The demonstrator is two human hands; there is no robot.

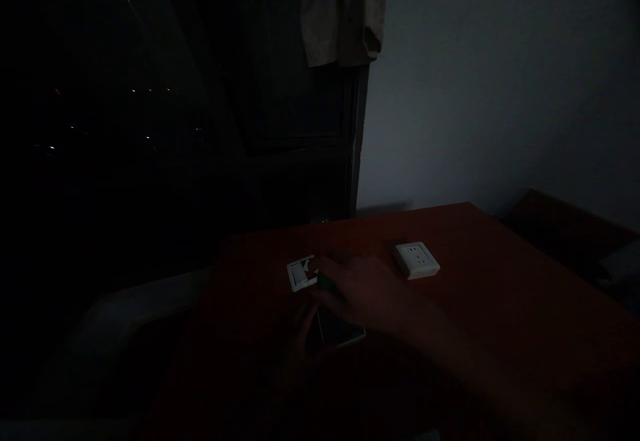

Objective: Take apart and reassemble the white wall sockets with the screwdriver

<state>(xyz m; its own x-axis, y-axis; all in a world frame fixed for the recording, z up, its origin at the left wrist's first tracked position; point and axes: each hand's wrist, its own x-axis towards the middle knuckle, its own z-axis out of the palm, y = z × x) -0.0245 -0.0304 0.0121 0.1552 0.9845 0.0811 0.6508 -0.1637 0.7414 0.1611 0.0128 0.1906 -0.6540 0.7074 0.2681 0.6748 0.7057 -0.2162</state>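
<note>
In the dim head view my right hand (370, 291) reaches in from the right, its fingers closed around a small dark green thing (327, 285) whose kind I cannot make out. Just below it, my left hand (301, 337) curls against the left side of a dark, flat-faced square piece (345, 329) with a pale edge. Beyond my right fingertips lies a white frame (299, 275), like a wall switch plate with an opening; those fingertips partly cover it. Farther right a white wall socket (417, 259) on a box sits on the table, apart from both hands.
Everything rests on a reddish-brown table (500, 294) with its far edge near a pale wall (480, 94). Cloth (340, 14) hangs at the top by a dark window (125, 114) with small lights. A brown ledge (570, 217) stands at the right.
</note>
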